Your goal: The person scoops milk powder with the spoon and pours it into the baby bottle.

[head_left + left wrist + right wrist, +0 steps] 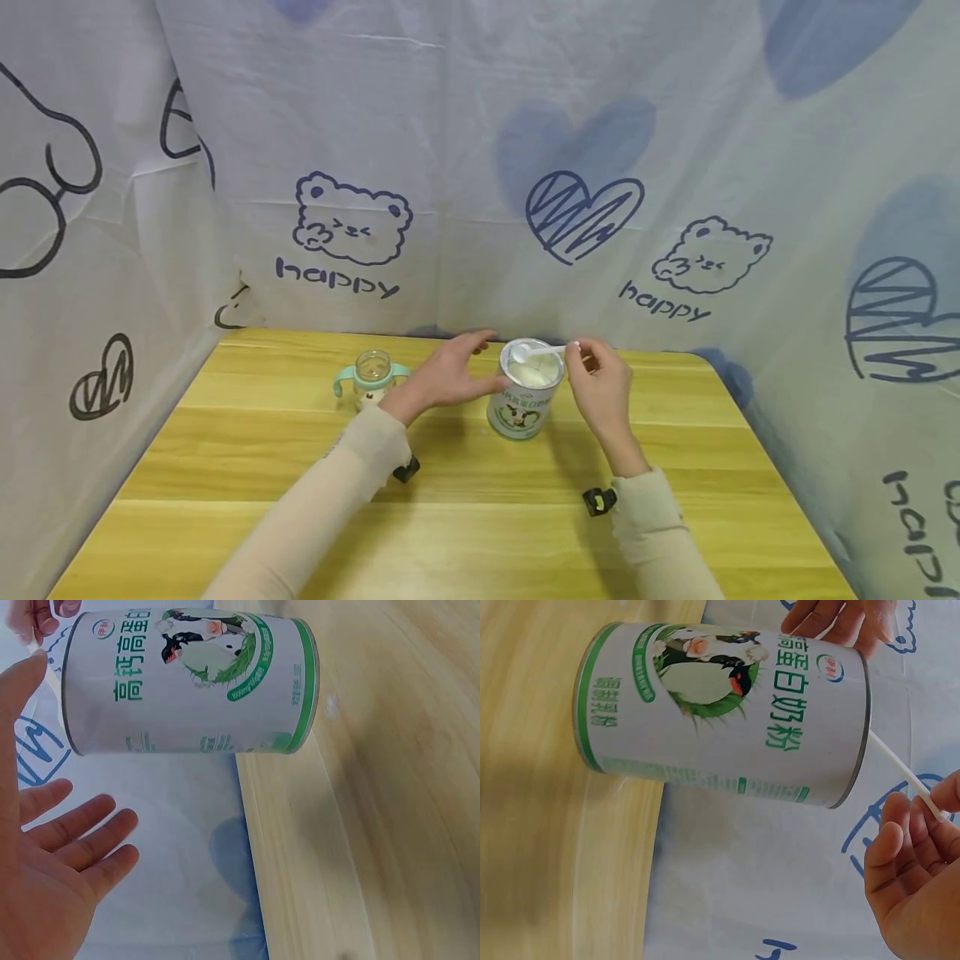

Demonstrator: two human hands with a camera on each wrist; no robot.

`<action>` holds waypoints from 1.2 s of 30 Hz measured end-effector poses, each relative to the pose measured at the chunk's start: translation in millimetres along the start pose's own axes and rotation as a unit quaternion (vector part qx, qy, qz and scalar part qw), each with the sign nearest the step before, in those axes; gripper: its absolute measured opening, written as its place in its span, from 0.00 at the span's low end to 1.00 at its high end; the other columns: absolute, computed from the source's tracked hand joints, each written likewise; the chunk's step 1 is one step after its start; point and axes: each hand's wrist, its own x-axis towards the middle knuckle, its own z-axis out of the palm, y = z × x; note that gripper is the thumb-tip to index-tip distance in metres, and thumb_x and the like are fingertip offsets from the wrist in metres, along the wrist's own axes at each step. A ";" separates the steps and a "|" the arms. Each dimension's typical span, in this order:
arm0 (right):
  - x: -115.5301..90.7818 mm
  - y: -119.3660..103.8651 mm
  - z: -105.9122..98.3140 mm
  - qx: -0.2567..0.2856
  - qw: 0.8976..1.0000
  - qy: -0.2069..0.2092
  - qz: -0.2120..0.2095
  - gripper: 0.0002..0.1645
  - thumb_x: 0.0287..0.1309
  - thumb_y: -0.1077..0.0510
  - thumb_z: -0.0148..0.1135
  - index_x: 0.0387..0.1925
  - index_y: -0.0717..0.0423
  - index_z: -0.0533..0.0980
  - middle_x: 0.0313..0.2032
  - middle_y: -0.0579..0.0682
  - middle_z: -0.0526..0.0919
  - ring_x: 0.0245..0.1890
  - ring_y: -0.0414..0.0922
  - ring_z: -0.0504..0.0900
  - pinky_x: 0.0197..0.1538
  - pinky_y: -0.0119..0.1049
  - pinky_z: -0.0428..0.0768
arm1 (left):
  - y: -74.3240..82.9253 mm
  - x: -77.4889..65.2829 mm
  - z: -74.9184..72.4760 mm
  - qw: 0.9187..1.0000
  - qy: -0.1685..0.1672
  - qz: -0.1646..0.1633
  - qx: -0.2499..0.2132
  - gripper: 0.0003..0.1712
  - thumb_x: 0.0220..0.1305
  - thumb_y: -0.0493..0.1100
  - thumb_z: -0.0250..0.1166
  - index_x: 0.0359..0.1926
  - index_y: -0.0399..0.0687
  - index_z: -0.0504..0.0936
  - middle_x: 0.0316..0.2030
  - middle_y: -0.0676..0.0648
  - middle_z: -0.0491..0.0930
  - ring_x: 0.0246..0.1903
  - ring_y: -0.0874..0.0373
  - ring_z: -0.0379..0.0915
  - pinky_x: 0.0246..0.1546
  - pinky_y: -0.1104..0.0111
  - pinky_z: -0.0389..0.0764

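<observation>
A white and green milk powder can (517, 410) stands upright on the table, its top uncovered and pale powder (535, 369) showing inside. My right hand (602, 385) pinches the handle of a white scoop (553, 351), whose bowl lies over the can's opening. In the right wrist view the scoop handle (901, 769) slants from the can's rim to thumb and fingertips. Left of the can, my left hand (448, 377) spreads its thumb and fingers beside the rim and grips nothing. The left wrist view shows its fingers (90, 832) loosely extended near the can (180, 682).
A clear baby bottle (372, 371) with mint-green handles and no lid stands left of the can, behind my left wrist. The wooden table (480, 525) meets a white curtain (450, 250) with blue drawings at its far edge.
</observation>
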 end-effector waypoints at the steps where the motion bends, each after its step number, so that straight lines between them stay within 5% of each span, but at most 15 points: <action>1: -0.2 0.9 -0.5 -0.004 1.000 0.001 0.001 0.09 0.68 0.61 0.65 0.38 0.65 0.85 0.33 0.59 0.86 0.29 0.44 0.78 0.31 0.21 0.74 | 0.8 1.0 0.7 1.000 -0.003 -0.001 0.000 0.55 0.63 0.70 0.70 0.81 0.47 0.62 0.73 0.38 0.72 0.70 0.43 0.72 0.69 0.45 0.77; 12: -1.6 7.4 -2.7 -0.027 0.999 0.000 -0.021 0.09 0.65 0.62 0.66 0.36 0.65 0.86 0.31 0.58 0.86 0.28 0.44 0.79 0.32 0.24 0.76 | 4.3 9.6 10.6 1.000 -0.016 0.012 -0.002 0.61 0.63 0.68 0.71 0.83 0.43 0.54 0.73 0.34 0.71 0.66 0.40 0.75 0.66 0.47 0.80; 19: -3.7 11.2 -1.2 -0.051 0.997 -0.014 -0.047 0.07 0.64 0.63 0.67 0.35 0.64 0.86 0.31 0.58 0.86 0.26 0.48 0.82 0.31 0.27 0.78 | 4.8 13.8 17.7 0.999 -0.019 0.031 -0.021 0.54 0.65 0.67 0.70 0.81 0.47 0.60 0.68 0.40 0.77 0.63 0.43 0.78 0.63 0.51 0.82; 27: -5.7 12.4 2.4 -0.101 0.987 -0.027 -0.123 0.07 0.62 0.64 0.68 0.35 0.65 0.87 0.31 0.58 0.87 0.25 0.51 0.84 0.29 0.39 0.84 | 8.2 15.6 21.1 0.999 -0.014 0.037 -0.025 0.50 0.67 0.65 0.69 0.80 0.47 0.63 0.63 0.44 0.80 0.60 0.49 0.79 0.63 0.54 0.83; 36: -6.7 13.5 10.2 -0.145 0.976 -0.044 -0.156 0.08 0.60 0.61 0.69 0.35 0.62 0.89 0.28 0.56 0.85 0.22 0.49 0.80 0.25 0.36 0.77 | 9.4 15.7 21.6 0.998 -0.009 0.047 -0.035 0.47 0.68 0.63 0.69 0.79 0.47 0.65 0.62 0.44 0.82 0.58 0.48 0.80 0.61 0.54 0.83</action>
